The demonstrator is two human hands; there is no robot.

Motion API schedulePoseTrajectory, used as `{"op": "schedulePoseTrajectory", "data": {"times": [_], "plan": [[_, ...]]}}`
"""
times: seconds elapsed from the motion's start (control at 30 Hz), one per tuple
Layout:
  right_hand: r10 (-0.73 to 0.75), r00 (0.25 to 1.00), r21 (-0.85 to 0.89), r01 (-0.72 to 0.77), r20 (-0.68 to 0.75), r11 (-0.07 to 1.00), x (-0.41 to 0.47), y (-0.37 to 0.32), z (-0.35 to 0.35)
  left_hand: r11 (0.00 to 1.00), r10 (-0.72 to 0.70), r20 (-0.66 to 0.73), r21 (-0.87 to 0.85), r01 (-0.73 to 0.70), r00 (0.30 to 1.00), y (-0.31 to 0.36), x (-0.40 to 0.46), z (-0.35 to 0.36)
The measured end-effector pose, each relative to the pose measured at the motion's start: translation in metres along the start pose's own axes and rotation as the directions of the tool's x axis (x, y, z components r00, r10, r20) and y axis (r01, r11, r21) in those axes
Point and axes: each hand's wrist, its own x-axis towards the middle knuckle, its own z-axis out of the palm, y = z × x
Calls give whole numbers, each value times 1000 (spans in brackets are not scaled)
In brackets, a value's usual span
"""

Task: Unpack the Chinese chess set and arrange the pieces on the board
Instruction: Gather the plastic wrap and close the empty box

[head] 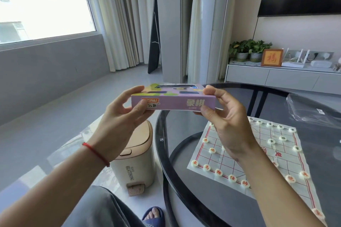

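Box (173, 98): purple card, held level in the air left of the board (239, 167). Left hand (121, 114) and right hand (227, 118) pinch its ends. Likely light, crushable; grip the short ends.

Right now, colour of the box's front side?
Lilac, with orange-red logo and gold characters on the box; head view.

Lilac box (173, 101), yellow lettering; white board (239, 164), red grid; pieces (232, 177) seemingly cream.
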Motion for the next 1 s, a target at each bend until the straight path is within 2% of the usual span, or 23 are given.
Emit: {"op": "schedulePoseTrajectory", "data": {"times": [0.1,0.2,0.27,0.33,0.4,0.47,0.63,0.8,1.0], "plan": [[70,998,-120,-70,-8,990,0,14,-5,996,-48,-41,-70,45,998,-18,11,1],[48,997,-237,-61,-60,970,3,32,-5,954,-178,-52,-254,159,983,-43,22,4],[22,997,-304,-44,-75,952,4,49,-2,878,-323,-127,-411,246,938,-59,30,12],[-21,995,-389,-17,-94,921,4,68,4,828,-438,-205,-472,304,875,-76,40,21],[-50,994,-455,-2,-102,891,4,85,8,818,-493,-243,-456,350,836,-97,51,27],[-10,994,-448,-40,-109,893,6,96,7,820,-509,-277,-442,363,815,-113,65,25],[160,987,-574,-121,16,809,10,88,-17,840,-505,-319,-393,373,802,-127,109,9],[235,972,-674,-192,-29,714,0,70,-65,845,-523,-325,-318,430,788,-144,141,-2],[273,962,-731,-204,-26,651,-16,62,-110,805,-566,-397,-77,588,723,-159,161,-9]]}}
